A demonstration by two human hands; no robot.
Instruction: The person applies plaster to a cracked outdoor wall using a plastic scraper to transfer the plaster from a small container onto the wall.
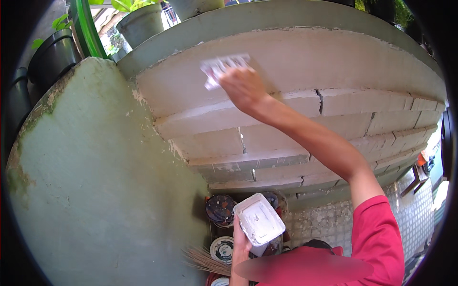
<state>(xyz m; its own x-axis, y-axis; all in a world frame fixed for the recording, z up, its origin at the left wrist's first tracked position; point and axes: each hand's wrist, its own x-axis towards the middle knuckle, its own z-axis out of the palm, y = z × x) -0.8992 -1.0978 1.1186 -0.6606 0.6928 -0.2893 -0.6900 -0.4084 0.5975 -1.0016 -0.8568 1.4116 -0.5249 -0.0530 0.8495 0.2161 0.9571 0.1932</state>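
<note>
Right hand (243,86) grip: scraper (220,68) flat against wall (334,62).

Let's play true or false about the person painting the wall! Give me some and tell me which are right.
1. The right hand presses a flat white tool against the wall. True.
2. The left hand holds a round red bucket. False: it holds a white rectangular tray.
3. The tray has white paste in it. True.
4. The sleeve is blue. False: it is red.
5. Round cans sit on the floor below the tray. True.
6. The wall is smooth with no cracks. False: a dark crack shows beside the forearm.
</note>
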